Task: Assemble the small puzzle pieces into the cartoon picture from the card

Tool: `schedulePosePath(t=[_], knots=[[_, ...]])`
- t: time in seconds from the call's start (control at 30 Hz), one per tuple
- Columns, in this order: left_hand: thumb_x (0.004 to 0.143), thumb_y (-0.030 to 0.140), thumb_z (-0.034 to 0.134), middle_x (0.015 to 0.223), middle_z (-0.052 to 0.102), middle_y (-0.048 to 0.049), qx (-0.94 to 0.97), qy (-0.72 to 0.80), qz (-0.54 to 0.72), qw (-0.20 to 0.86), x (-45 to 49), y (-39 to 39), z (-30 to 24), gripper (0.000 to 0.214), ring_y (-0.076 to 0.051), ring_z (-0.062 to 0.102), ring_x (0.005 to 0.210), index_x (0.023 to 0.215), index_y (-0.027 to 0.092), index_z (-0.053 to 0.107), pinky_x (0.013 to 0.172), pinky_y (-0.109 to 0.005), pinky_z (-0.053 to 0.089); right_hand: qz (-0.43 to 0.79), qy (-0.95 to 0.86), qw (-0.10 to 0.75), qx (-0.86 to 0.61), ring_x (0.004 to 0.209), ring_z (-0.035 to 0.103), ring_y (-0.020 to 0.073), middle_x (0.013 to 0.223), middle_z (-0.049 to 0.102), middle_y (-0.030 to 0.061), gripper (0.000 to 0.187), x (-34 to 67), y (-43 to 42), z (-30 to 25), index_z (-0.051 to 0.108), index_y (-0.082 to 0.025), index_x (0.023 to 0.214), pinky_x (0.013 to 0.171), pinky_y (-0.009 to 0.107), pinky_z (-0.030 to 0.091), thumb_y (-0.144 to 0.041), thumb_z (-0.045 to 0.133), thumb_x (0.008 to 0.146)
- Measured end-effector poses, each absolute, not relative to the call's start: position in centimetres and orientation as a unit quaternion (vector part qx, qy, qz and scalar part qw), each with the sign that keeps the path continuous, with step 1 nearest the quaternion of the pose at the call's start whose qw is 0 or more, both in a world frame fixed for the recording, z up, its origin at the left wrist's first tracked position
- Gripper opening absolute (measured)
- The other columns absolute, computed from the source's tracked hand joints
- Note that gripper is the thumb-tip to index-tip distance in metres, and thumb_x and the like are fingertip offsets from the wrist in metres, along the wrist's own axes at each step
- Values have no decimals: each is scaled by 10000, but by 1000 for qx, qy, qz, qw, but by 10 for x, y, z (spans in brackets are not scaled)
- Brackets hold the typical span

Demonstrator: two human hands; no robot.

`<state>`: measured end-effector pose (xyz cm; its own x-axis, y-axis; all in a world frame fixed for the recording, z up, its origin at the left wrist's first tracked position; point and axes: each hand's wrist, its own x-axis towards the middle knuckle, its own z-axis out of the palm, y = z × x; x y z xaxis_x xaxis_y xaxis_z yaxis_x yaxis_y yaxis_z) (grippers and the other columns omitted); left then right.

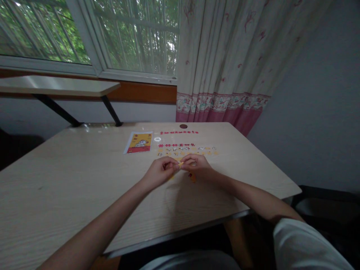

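Between the fingertips of both hands is a small yellow jigsaw puzzle piece (180,164), held just above the table. My left hand (161,170) pinches it from the left, and my right hand (198,166) pinches it from the right. Under the right hand lie yellow pieces (192,177) with a dark spot, partly hidden by it. Just beyond the hands, rows of yellow and patterned pieces (208,152) are laid out. Farther off are a row of red pieces (176,145) and another red row (180,132). A picture card (139,142) with a white cartoon animal on yellow and red lies to their left.
The light wooden table (84,180) ends at a front edge close to my body. A raised shelf (56,85) on black supports stands at the back left. A round brown cap (183,126) sits near the back edge, before a curtain (219,75).
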<state>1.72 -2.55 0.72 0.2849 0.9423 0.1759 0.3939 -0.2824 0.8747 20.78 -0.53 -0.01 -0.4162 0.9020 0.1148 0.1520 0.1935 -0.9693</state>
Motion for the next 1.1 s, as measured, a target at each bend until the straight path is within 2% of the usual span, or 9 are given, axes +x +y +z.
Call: schedulePosePath(t=[0.13, 0.27, 0.37, 0.53, 0.67, 0.83, 0.9, 0.97, 1.1], knots=[[693, 343, 593, 652, 613, -30, 679, 463, 390, 416, 17, -22, 5, 227, -120, 509, 575, 734, 130, 658, 551, -239, 388, 433, -718, 382, -389, 647, 617, 120, 719, 676, 8, 329, 207, -8, -1, 669, -193, 902, 628, 261, 487, -451, 690, 699], [655, 312, 583, 613, 617, -18, 635, 478, 412, 445, 15, -19, 8, 181, -115, 514, 539, 661, 143, 648, 539, -235, 396, 212, -812, 414, -352, 761, 613, 148, 766, 690, 28, 257, 214, -6, 0, 691, -230, 932, 752, 309, 456, -433, 635, 783], [631, 282, 586, 619, 629, -17, 622, 482, 424, 448, 13, -18, 12, 141, -120, 534, 563, 618, 153, 642, 546, -229, 407, 86, -845, 427, -311, 737, 598, 145, 739, 694, 17, 258, 217, -2, -5, 696, -243, 934, 746, 307, 423, -450, 606, 809], [631, 251, 571, 625, 644, -25, 632, 487, 408, 444, 11, -19, 12, 132, -119, 537, 563, 614, 149, 653, 535, -224, 414, -16, -862, 427, -271, 687, 569, 135, 706, 693, 6, 281, 216, -3, -8, 709, -239, 927, 710, 300, 366, -469, 583, 825], [641, 255, 566, 650, 658, -37, 652, 484, 383, 441, 12, -17, 6, 149, -123, 549, 581, 633, 141, 662, 547, -227, 422, -29, -867, 419, -266, 690, 555, 131, 704, 697, 1, 282, 215, -6, -1, 715, -243, 866, 720, 298, 346, -475, 558, 840], [687, 342, 586, 671, 660, -43, 675, 452, 364, 456, 7, -15, 7, 227, -132, 557, 592, 688, 132, 673, 579, -250, 434, 13, -887, 328, -326, 771, 568, 165, 742, 705, 18, 293, 219, -8, 9, 711, -263, 875, 789, 325, 334, -501, 547, 829], [725, 393, 583, 735, 677, -62, 698, 430, 358, 448, -1, -14, 13, 281, -157, 585, 659, 753, 131, 682, 634, -276, 456, 29, -884, 321, -339, 778, 568, 171, 749, 705, 23, 287, 219, -10, 9, 711, -256, 862, 799, 331, 335, -496, 560, 816], [782, 425, 549, 811, 686, -78, 737, 425, 340, 400, -12, -11, 19, 323, -182, 601, 746, 842, 140, 689, 698, -301, 465, 49, -878, 331, -342, 766, 562, 171, 733, 697, 26, 278, 218, -13, 8, 709, -240, 848, 794, 330, 343, -481, 577, 805], [819, 425, 537, 973, 650, -88, 845, 428, 237, 217, -32, -4, 24, 349, -214, 580, 882, 1035, 182, 664, 803, -343, 450, 117, -874, 321, -346, 780, 549, 168, 693, 673, 8, 203, 210, -25, 2, 706, -236, 823, 800, 319, 356, -419, 629, 778]])
